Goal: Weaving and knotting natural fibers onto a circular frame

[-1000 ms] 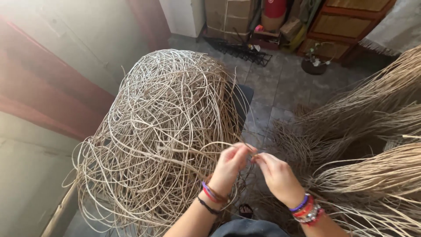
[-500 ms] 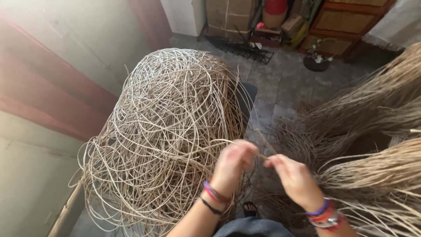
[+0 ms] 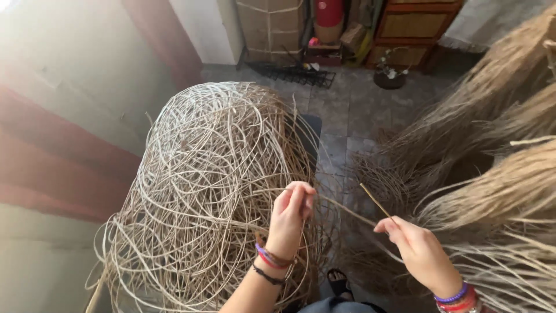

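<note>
- The right hand point(image 3: 418, 250) is closed in a pinch on a thin cane strand point(image 3: 376, 203), whose free end pokes up and away from the fingers. A second ago both hands were nearly touching over that strand; now this hand has drawn off to the right.
- The left hand point(image 3: 292, 213) is also closed, fingertips nipping a pale strand right at the edge of the big tangle of cane point(image 3: 214, 185). It has stayed close to the tangle while the other hand moved away.
- Between the two hands a length of strand now runs slack and slanting, so a piece looks to have been drawn out of the heap, or split apart; which one I cannot tell.
- To the right lie bundles of straw-coloured fibre point(image 3: 504, 191), just beside the right wrist.
- Beyond is the tiled floor point(image 3: 347, 116), with a dark wire rack point(image 3: 292, 72) and a wooden cabinet point(image 3: 414, 26) at the far wall.
</note>
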